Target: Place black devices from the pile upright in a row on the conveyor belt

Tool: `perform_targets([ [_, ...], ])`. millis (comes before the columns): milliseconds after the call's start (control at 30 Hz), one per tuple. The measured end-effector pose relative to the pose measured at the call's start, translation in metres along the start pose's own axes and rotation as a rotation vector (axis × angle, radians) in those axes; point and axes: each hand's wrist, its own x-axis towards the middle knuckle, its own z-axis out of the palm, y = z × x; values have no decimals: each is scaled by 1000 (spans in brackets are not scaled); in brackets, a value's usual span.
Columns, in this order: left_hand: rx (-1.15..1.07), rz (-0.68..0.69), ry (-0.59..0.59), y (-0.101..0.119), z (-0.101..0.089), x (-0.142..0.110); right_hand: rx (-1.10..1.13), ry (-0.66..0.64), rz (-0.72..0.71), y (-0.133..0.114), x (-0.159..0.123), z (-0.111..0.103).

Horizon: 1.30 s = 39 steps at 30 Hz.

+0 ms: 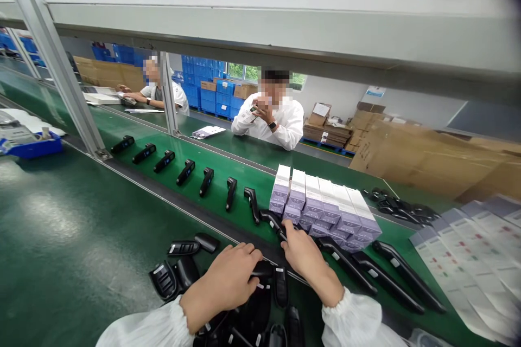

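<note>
My left hand is closed over the near side of a pile of loose black plastic parts. Its fingers curl round one black plastic piece. More black plastic covers, some ribbed, lie left of it and below. My right hand reaches onto the green belt, thumb and fingers on a bent black handheld device. Other such devices stretch along the belt in a row, such as one just left of it. On the right, several longer black ones lie at a slant.
Stacked white and purple boxes stand on the belt behind my right hand. More white boxes are at the right. A metal post and overhead shelf frame the bench. Two people in white sit across; a blue tray lies left.
</note>
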Motion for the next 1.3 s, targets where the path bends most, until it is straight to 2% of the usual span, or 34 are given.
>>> perform_targets([
  [200,-175,-53,49,-19,-10,0,-217,108,7,-13,7,21],
  [300,-366,-112,106,-34,-12,4,-247,85,23,-17,5,13],
  [400,-500,-176,212,-45,-9,9,-246,94,89,-29,-1,-7],
  [467,-535,-183,289,-49,-7,11,-98,119,75,-41,-5,-21],
  [567,-566,-151,355,-49,-5,12,387,62,-103,-60,-5,-24],
  [667,-598,-139,315,-49,-7,9,837,46,-207,-72,7,-5],
  [767,-500,-137,213,-50,-12,4,991,103,-133,-69,26,18],
  [867,-271,13,125,-49,-16,-5,779,190,-46,-59,43,29],
  [967,-160,283,41,-48,-16,-14,396,237,-35,-58,49,30],
  [1033,-132,378,17,-50,-16,-17,155,222,10,-66,51,32],
  [1133,-87,360,27,-58,-19,-19,-93,217,77,-79,54,37],
  [1300,-17,214,56,-64,-22,-15,-220,213,72,-80,60,42],
])
